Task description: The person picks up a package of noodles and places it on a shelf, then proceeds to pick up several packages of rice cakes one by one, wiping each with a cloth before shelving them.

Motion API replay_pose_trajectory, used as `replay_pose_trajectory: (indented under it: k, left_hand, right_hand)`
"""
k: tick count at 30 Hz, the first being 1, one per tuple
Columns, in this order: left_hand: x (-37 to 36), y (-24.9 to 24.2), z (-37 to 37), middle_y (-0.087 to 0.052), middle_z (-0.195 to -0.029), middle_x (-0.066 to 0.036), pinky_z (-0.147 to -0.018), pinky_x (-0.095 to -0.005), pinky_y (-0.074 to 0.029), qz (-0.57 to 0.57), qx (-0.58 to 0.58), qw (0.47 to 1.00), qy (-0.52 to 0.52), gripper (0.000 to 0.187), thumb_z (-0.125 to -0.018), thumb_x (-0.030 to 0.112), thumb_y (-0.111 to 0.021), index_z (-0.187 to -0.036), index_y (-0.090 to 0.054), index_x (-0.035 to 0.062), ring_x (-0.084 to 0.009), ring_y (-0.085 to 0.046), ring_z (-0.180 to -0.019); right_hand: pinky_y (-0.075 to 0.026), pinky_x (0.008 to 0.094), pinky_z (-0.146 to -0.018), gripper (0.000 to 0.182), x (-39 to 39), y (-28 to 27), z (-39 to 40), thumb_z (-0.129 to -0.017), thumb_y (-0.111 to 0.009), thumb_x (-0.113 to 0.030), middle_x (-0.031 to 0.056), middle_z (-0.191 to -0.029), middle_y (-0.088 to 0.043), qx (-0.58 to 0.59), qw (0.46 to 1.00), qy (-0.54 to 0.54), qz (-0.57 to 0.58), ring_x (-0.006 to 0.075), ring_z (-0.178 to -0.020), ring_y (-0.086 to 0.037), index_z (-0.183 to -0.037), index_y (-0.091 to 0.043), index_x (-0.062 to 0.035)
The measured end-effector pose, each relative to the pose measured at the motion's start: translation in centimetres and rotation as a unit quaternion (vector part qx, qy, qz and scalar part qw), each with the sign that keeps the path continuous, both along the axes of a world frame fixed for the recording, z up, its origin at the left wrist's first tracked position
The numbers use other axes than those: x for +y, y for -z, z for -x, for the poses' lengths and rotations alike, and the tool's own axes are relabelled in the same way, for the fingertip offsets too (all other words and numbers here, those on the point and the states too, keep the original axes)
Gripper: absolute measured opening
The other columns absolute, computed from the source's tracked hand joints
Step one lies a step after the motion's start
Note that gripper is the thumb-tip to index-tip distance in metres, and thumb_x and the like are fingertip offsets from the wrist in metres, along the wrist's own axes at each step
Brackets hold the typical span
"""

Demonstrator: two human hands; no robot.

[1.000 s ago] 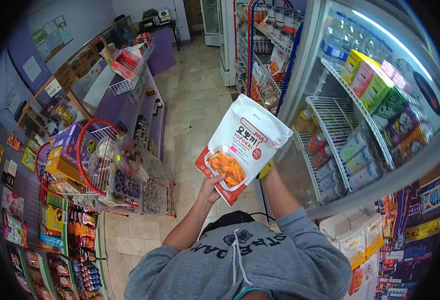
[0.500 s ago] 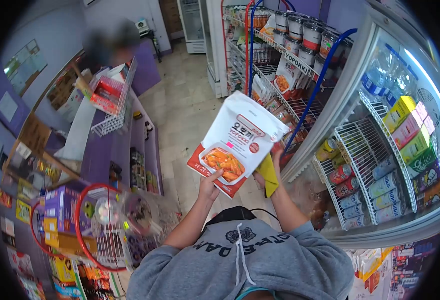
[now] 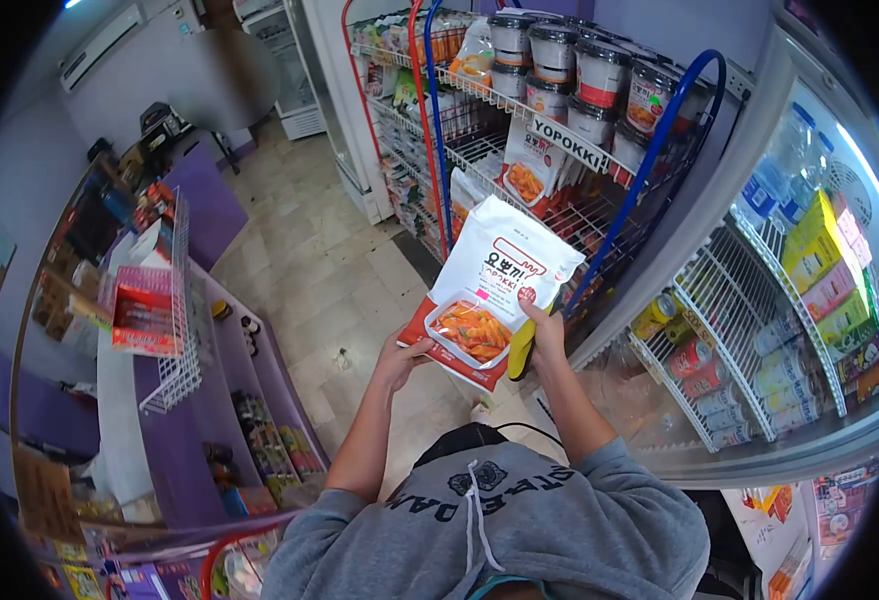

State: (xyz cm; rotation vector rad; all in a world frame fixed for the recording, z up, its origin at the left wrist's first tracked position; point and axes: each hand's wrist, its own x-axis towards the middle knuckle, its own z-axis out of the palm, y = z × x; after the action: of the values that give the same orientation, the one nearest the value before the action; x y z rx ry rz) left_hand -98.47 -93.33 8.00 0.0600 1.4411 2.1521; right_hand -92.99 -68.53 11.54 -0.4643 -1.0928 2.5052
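A white and red Yopokki tteokbokki pouch (image 3: 501,258) is held in front of my chest, its printed front facing up at me. My left hand (image 3: 398,362) grips the lower left corner, thumb over the front. At the lower right edge, my right hand (image 3: 548,338) is closed on the pouch with a folded yellow cloth (image 3: 523,346) in the same grip. The fingers behind the pouch are hidden. Beyond it, similar pouches (image 3: 532,165) stand on a wire rack (image 3: 615,165) labelled YOPOKKI, below stacked lidded cups (image 3: 600,72).
To my right a lit drinks fridge (image 3: 730,300) stands open, with cans, boxes and bottles on wire shelves. A purple and white counter (image 3: 185,440) runs along the left, carrying a red box (image 3: 148,318). Tiled floor (image 3: 305,300) lies between them.
My view has swung toward the rack. My right hand has come round to grip the pouch's right edge with the cloth. The left hand has shifted to the lower left corner.
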Motion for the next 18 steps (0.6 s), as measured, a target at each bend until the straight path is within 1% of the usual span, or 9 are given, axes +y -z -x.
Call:
replay_pose_trajectory:
  k: [1, 4, 6, 8, 10, 12, 13, 14, 18]
  left_hand:
    - [0.5, -0.2, 2.4, -0.058, -0.106, -0.009, -0.083, -0.0359, -0.048, -0.001, 0.004, 1.0, 0.005, 0.05, -0.072, 0.009, -0.069, -0.117, -0.048, 0.0017, -0.0202, -0.059, -0.091]
    - [3.0, -0.4, 10.2, -0.061, -0.102, -0.008, -0.078, -0.0265, -0.048, 0.12, 0.213, 0.966, 0.088, 0.056, -0.063, 0.004, -0.075, -0.114, -0.051, -0.0001, -0.015, -0.059, -0.09]
    - [5.8, -1.3, 14.9, -0.062, -0.099, -0.007, -0.077, -0.0278, -0.048, 0.178, 0.263, 0.942, 0.106, 0.054, -0.062, 0.005, -0.075, -0.111, -0.053, 0.0001, -0.0147, -0.059, -0.09]
    - [9.0, -2.1, 19.9, -0.063, -0.096, -0.007, -0.076, -0.0292, -0.048, 0.238, 0.313, 0.911, 0.128, 0.052, -0.06, 0.005, -0.076, -0.108, -0.055, 0.0003, -0.0144, -0.059, -0.089]
    - [13.3, -2.4, 24.6, -0.063, -0.096, -0.01, -0.08, -0.0306, -0.046, 0.168, 0.37, 0.914, 0.018, 0.045, -0.058, 0.004, -0.077, -0.1, -0.059, -0.0005, -0.02, -0.059, -0.089]
    - [16.7, -4.6, 28.0, -0.062, -0.096, -0.012, -0.082, -0.0354, -0.044, 0.225, 0.505, 0.833, -0.012, 0.03, -0.067, 0.01, -0.07, -0.095, -0.061, 0.0026, -0.026, -0.059, -0.09]
    - [18.4, -4.6, 30.1, -0.062, -0.096, -0.012, -0.082, -0.0354, -0.044, 0.22, 0.505, 0.835, -0.004, 0.03, -0.067, 0.01, -0.07, -0.095, -0.061, 0.0026, -0.026, -0.059, -0.09]
    - [20.3, -4.1, 32.4, -0.063, -0.093, -0.014, -0.078, -0.0359, -0.045, 0.229, 0.564, 0.792, -0.042, 0.026, -0.068, 0.009, -0.066, -0.092, -0.061, 0.0016, -0.0291, -0.059, -0.087]
    - [26.5, 1.8, 41.1, -0.062, -0.089, -0.016, -0.078, -0.0402, -0.043, 0.24, 0.698, 0.671, -0.072, 0.019, -0.075, 0.013, -0.056, -0.089, -0.062, 0.0019, -0.0329, -0.058, -0.086]
  right_hand:
    - [-0.051, 0.0364, -0.075, 0.038, 0.5, -0.4, 1.4, -0.075, -0.062, 0.002, 0.0157, -0.103, -0.058, 0.014, 0.999, 0.031, -0.021, 0.0253, -0.088, -0.061, -0.11, -0.048, 0.0033]
    - [-0.05, 0.0332, -0.074, 0.038, 2.3, -0.9, 5.6, -0.074, -0.065, 0.0, 0.0148, -0.101, -0.058, 0.041, 0.994, 0.05, -0.084, 0.0222, -0.087, -0.06, -0.108, -0.049, 0.0034]
    - [-0.047, 0.029, -0.074, 0.035, 3.2, -2.2, 8.2, -0.074, -0.068, -0.003, 0.0104, -0.099, -0.06, 0.042, 0.985, 0.076, -0.148, 0.0166, -0.085, -0.059, -0.105, -0.052, 0.0026]
    - [-0.047, 0.0289, -0.076, 0.037, 4.2, -4.5, 10.6, -0.074, -0.067, -0.001, 0.0096, -0.099, -0.06, 0.085, 0.973, 0.089, -0.197, 0.0169, -0.086, -0.059, -0.107, -0.052, 0.0022]
    - [-0.046, 0.0282, -0.078, 0.036, 6.2, -4.3, 14.0, -0.074, -0.064, 0.004, 0.0072, -0.098, -0.06, 0.125, 0.95, 0.107, -0.266, 0.0165, -0.089, -0.058, -0.108, -0.052, 0.0009]
    - [-0.044, 0.0275, -0.079, 0.037, 9.1, -2.8, 17.1, -0.073, -0.064, 0.003, 0.0072, -0.099, -0.06, 0.11, 0.936, 0.116, -0.314, 0.0155, -0.09, -0.057, -0.108, -0.052, 0.0015]
    - [-0.043, 0.0269, -0.081, 0.039, 10.1, -2.7, 18.3, -0.071, -0.065, 0.002, 0.0073, -0.1, -0.06, 0.099, 0.921, 0.117, -0.359, 0.0144, -0.091, -0.056, -0.108, -0.052, 0.0021]
    - [-0.043, 0.0272, -0.082, 0.041, 10.8, -2.7, 19.5, -0.07, -0.062, 0.005, 0.0082, -0.101, -0.06, 0.091, 0.915, 0.136, -0.368, 0.0152, -0.092, -0.056, -0.109, -0.051, 0.002]
    - [-0.042, 0.0277, -0.083, 0.041, 12.3, -2.4, 22.6, -0.069, -0.062, 0.005, 0.0086, -0.101, -0.06, 0.039, 0.891, 0.203, -0.404, 0.0158, -0.093, -0.056, -0.109, -0.052, 0.0015]
